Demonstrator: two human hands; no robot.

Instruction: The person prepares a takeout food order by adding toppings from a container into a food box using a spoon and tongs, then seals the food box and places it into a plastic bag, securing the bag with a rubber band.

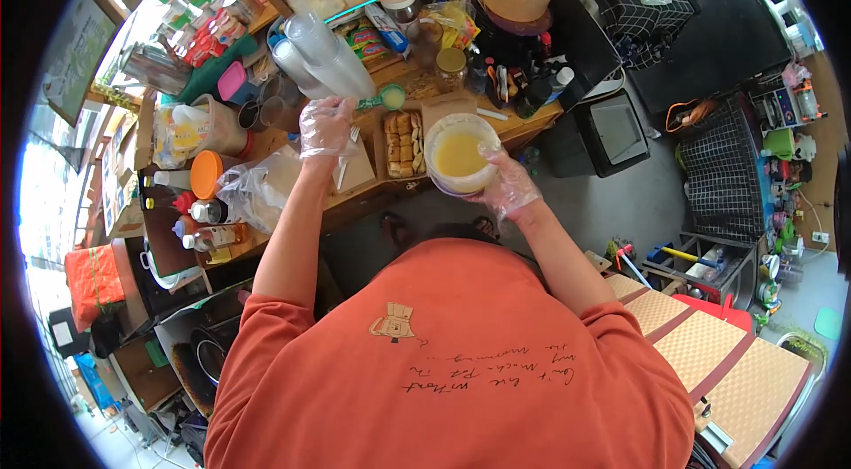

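Note:
My left hand (pixel 326 127), in a clear plastic glove, is closed on the handle of a green scoop (pixel 393 97). Something pale sits in the scoop's bowl, above the wooden counter. My right hand (pixel 512 187), gloved likewise, grips the side of a round whitish tub (pixel 441 134), thumb at its rim. Pale yellow liquid (pixel 460 152) fills part of the tub, which is held over the counter's front edge. Between the hands, an open cardboard box (pixel 388 169) holds browned bread pieces (pixel 404 143) in rows. A white plastic fork (pixel 348 155) lies near my left hand.
Stacked clear plastic cups (pixel 319 57) stand behind my left hand. A glass jar (pixel 451 67) and dark bottles (pixel 534 97) line the counter's back. Squeeze bottles (pixel 213 237) and an orange-lidded jar (pixel 207 175) are at left. A dark bin (pixel 612 134) stands at right.

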